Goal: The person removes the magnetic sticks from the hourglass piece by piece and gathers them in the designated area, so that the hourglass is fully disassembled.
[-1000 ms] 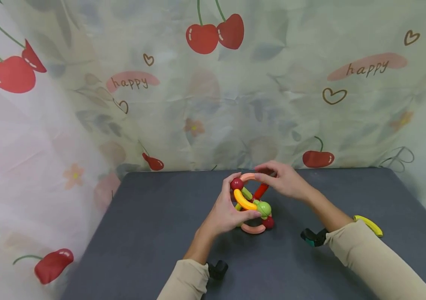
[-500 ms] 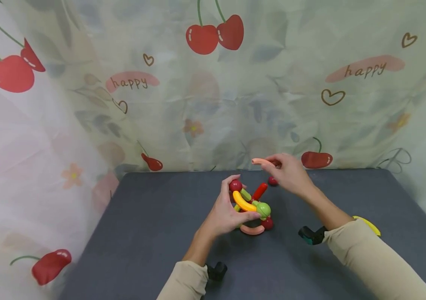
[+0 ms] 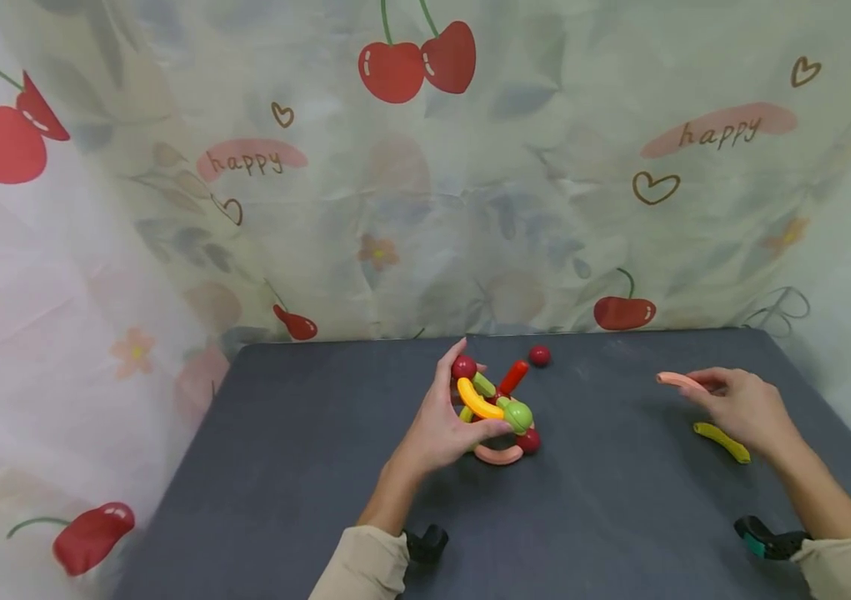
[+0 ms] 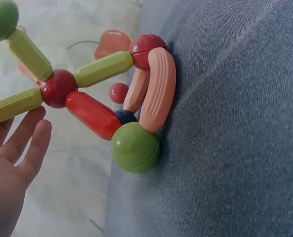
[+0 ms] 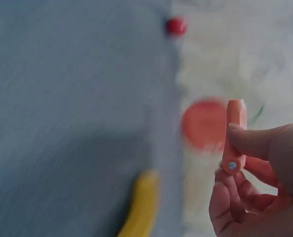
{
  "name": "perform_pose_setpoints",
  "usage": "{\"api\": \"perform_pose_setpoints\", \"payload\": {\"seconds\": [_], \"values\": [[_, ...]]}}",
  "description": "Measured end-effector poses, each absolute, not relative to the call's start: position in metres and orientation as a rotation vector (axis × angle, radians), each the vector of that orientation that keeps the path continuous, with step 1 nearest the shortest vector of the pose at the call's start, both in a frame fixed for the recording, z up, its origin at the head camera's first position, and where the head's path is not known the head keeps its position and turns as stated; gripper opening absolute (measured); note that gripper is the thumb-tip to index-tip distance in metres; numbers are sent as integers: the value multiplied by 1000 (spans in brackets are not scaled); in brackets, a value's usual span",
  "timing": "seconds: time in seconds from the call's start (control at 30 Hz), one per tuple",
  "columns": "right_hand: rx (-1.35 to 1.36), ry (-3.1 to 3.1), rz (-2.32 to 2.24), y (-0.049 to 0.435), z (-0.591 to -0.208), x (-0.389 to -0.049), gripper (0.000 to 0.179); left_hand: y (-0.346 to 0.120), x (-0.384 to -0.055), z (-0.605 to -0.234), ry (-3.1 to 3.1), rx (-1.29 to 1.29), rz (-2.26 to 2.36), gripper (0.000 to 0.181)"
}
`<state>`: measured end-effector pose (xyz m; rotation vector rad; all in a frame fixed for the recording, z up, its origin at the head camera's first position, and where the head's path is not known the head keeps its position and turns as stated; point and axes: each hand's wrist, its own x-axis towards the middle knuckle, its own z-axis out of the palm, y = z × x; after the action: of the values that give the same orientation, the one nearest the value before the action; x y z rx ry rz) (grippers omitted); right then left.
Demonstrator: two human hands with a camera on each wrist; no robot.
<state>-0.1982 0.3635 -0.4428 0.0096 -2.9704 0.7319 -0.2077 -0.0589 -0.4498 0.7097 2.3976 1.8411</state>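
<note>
My left hand (image 3: 436, 429) grips a frame of magnetic balls and sticks, with the thumb near a green ball (image 3: 518, 417) and the fingers behind a red ball (image 3: 463, 367). An orange-yellow curved stick (image 3: 479, 402) runs between those balls. In the left wrist view, green sticks and a red stick (image 4: 92, 114) meet at a red ball (image 4: 59, 89); lower down, a pink curved stick (image 4: 159, 89) bends close to the table. My right hand (image 3: 748, 408) pinches a loose pink curved stick (image 5: 236, 113) between thumb and fingers, above the table at right.
A yellow curved stick (image 3: 722, 442) lies on the dark table (image 3: 305, 467) beneath the right hand. One loose red ball (image 3: 540, 356) sits near the back edge. Behind the table hangs a printed cloth (image 3: 425, 208).
The right hand has taken a pink curved stick from the top of the frame and carried it right. A red ball now lies apart at the back. The left hand keeps its grip.
</note>
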Motion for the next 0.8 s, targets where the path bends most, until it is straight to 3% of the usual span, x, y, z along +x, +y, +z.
{"api": "perform_pose_setpoints", "payload": {"seconds": [0.27,0.43,0.63,0.8], "values": [[-336,-3041,665,420,-479,-175,70,-60,-208,-449,2370,678,1835,110],[-366,-3092,685,427,-486,-172,77,-61,-208,-447,2356,673,1847,107],[-257,-3009,649,403,-471,-171,46,-61,-209,-448,2352,688,1840,108],[85,-2898,794,339,-438,-170,33,-61,-209,-447,2363,671,1839,106]]}}
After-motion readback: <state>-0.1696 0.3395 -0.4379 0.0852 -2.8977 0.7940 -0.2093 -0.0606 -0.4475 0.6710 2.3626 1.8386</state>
